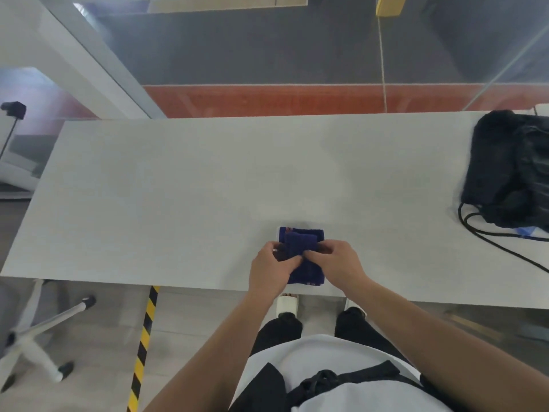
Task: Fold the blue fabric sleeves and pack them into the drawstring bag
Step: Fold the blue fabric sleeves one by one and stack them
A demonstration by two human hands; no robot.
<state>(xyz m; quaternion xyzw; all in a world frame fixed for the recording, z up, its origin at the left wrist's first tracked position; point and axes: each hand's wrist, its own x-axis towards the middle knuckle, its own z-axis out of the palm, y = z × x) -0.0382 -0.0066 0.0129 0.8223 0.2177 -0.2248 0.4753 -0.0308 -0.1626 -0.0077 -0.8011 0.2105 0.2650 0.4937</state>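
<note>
Head view: the left hand point(271, 267) and right hand point(335, 260) pinch the folded blue fabric sleeves point(300, 242), well left of the drawstring bag point(511, 171). Folding seems almost finished; next, a firm carry to the bag.

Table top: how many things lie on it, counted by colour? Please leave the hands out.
Black: 1, the black soft drawstring bag.
Blue: 2, the dark blue folded fabric bundle and a small blue scrap at the bag's near edge.
Total: 3.
</note>
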